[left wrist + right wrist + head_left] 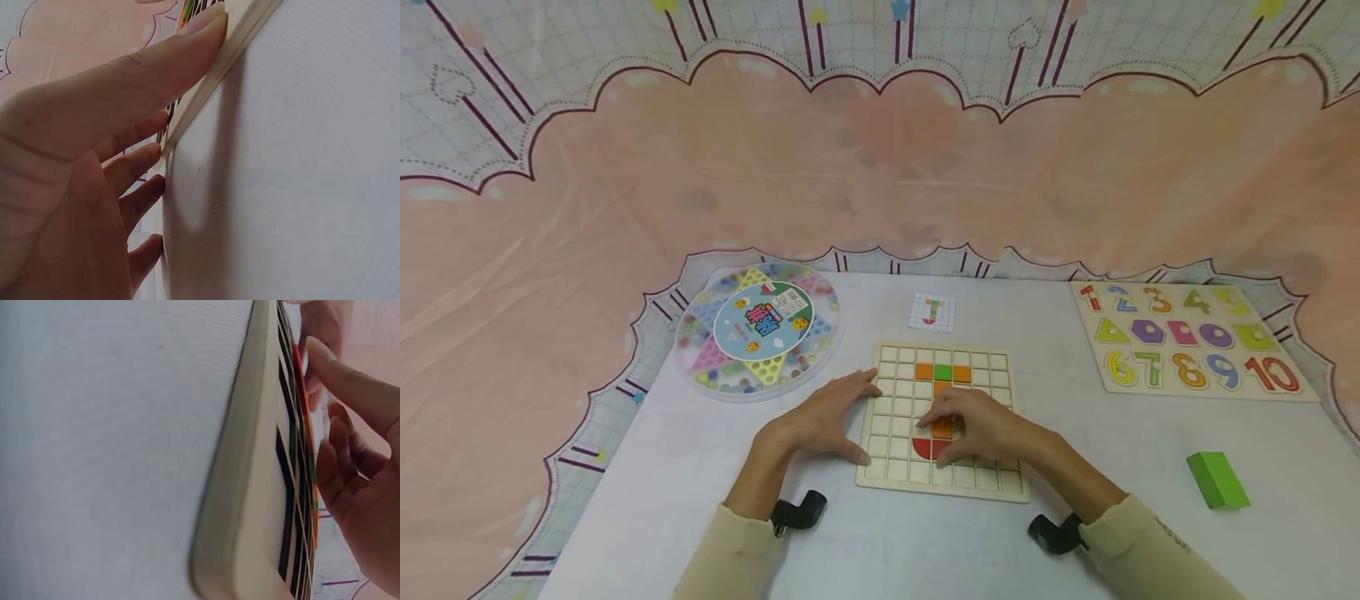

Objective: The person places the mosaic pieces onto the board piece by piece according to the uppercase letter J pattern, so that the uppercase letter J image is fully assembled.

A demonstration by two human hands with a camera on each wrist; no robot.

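While both forearms come in from the near edge of the white table (850,550), each in a cream sleeve with one black wrist mount, two hands work at one wooden grid board (895,473) lying flat near the table's middle.

Left hand (820,421): flat beside the board's left edge, fingers straight and spread, thumb tip at the frame near the lower left corner, fingertips touching the frame higher up. Open, holding nothing. The left wrist view confirms the thumb (181,50) laid along the board's rim.

Right hand (981,425): resting on the board's centre, fingers curled down over the coloured tiles. Fingertips press on or pinch an orange tile (942,430) in the middle column; which of the two, cannot tell. Just below it sits one red half-round tile (928,450), partly covered by the thumb.

Farther up the board: a row of three tiles, orange, green (942,372), orange. Tiles counted in sight: at least five, some hidden under the hand.

Right of the board, well apart: one green block (1217,480).

Beyond the board: one small pattern card (932,312). Far left: one round clear case (756,329) of coloured beads. Far right: one number and shape puzzle (1187,346), ten numerals, five shapes.
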